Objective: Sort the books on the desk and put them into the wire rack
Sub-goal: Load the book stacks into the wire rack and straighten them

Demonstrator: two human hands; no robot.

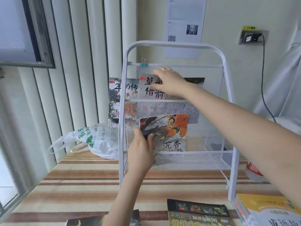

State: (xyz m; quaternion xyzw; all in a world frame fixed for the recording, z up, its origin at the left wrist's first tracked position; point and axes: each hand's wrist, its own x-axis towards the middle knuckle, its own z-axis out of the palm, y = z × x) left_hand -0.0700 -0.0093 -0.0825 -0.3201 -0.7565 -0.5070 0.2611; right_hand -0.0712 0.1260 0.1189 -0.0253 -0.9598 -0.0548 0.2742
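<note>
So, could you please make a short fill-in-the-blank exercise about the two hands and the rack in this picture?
1. The left hand grips the picture book with the orange-robed warrior in the ____ shelf of the white wire-mesh rack.
2. The right hand holds the grey calligraphy-cover book in the ____ shelf.
3. A small teal ____ is clipped on the rack's top bar.

Missing words: lower; upper; binder clip

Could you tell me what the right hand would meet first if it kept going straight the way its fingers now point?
Probably the teal binder clip on the wire rack's top rail: the right hand, gripping the calligraphy book, points up-left toward it. Depth is unclear.
</note>
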